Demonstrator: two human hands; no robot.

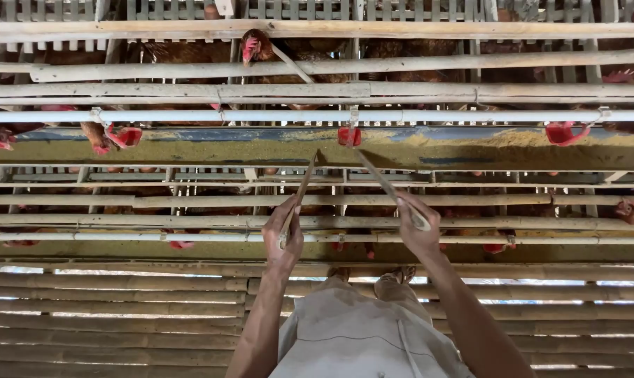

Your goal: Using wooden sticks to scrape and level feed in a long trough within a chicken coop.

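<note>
Both hands, left hand [283,234] and right hand [418,227], each grip what looks like a bamboo stick, left stick [304,183] and right stick [383,180], tips in the feed trough [191,148].

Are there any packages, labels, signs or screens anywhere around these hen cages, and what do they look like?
None in view: no package, label, sign or screen.
What shows instead:
Feed trough: long, grey-blue, running across under the upper cages, holding yellowish feed.
White pipe: thin, horizontal, above the trough.
Red drinker cups: small, hanging along the trough.
Left hand and right hand: each holds a thin stick pointed into the trough.
</note>
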